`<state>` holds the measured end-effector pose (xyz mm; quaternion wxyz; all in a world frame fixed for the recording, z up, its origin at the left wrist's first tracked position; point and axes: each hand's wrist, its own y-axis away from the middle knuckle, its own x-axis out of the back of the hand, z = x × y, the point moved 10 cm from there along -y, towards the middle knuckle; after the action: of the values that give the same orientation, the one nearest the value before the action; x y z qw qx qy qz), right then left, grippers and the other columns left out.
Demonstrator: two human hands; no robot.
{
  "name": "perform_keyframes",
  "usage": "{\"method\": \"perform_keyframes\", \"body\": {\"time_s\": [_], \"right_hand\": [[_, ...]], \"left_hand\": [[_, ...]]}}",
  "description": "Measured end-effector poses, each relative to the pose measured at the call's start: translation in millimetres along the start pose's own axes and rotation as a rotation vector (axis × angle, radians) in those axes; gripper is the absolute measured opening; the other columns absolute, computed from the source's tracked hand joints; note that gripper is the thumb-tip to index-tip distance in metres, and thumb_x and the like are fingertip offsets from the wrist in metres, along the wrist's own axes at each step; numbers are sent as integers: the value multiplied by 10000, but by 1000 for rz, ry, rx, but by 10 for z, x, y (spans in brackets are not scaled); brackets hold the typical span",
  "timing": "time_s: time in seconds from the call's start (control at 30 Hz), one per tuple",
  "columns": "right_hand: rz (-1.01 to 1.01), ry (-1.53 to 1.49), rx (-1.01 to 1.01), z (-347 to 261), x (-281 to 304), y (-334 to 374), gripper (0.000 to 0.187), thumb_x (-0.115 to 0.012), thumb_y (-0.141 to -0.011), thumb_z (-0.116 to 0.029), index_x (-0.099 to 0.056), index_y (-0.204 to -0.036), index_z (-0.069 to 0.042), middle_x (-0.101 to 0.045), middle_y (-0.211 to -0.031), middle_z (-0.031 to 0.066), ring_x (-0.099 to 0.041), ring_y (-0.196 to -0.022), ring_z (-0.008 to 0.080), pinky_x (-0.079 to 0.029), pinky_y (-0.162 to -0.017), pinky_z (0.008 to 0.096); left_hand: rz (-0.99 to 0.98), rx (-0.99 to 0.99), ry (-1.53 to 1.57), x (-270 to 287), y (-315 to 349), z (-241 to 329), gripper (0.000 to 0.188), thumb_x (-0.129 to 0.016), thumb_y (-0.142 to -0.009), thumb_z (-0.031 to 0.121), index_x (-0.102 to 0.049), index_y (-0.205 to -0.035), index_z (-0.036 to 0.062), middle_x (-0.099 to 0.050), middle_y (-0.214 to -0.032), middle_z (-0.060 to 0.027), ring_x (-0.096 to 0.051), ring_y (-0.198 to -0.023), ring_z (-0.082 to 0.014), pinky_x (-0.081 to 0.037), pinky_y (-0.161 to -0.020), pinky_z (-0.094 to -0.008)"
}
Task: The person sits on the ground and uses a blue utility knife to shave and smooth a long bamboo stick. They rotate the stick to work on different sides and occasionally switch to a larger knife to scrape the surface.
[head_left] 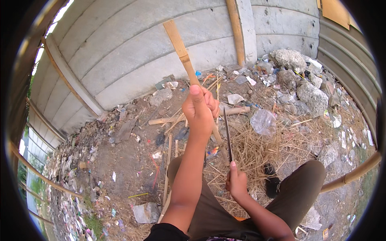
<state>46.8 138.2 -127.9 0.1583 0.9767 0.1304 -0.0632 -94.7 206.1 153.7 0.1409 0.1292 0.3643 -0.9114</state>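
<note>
My left hand (199, 105), arm stretched forward, is closed round a flat bamboo strip (177, 39). The strip's wider end points up and away in front of the wall, and its lower part slants down below my fist. My right hand (237, 182), nearer my body, grips a knife (229, 140) whose handle is mostly covered by my fingers. Its long, thin dark blade points upward, just right of the strip's lower part; whether they touch I cannot tell. Thin bamboo shavings (255, 154) lie heaped on the ground beneath and to the right of the blade.
A bamboo pole (161, 120) lies across the littered ground ahead. Concrete rubble (311, 98) is piled at the far right, below a grey panel wall (150, 50). A bamboo rail (354, 172) stands right of my bent knee (307, 176). A clear plastic piece (263, 122) rests by the shavings.
</note>
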Motion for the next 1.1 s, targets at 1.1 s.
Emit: {"method": "perform_keyframes", "body": {"time_s": [1.1], "right_hand": [[75, -456, 597, -1135, 183, 337, 580, -386, -1053, -501, -459, -699, -47, -437, -534, 28, -390, -430, 106, -341, -423, 304]], "left_hand": [[-20, -94, -26, -17, 165, -3, 512, -400, -1073, 455, -398, -738, 67, -318, -558, 42, -298, -435, -41, -232, -400, -239]]}}
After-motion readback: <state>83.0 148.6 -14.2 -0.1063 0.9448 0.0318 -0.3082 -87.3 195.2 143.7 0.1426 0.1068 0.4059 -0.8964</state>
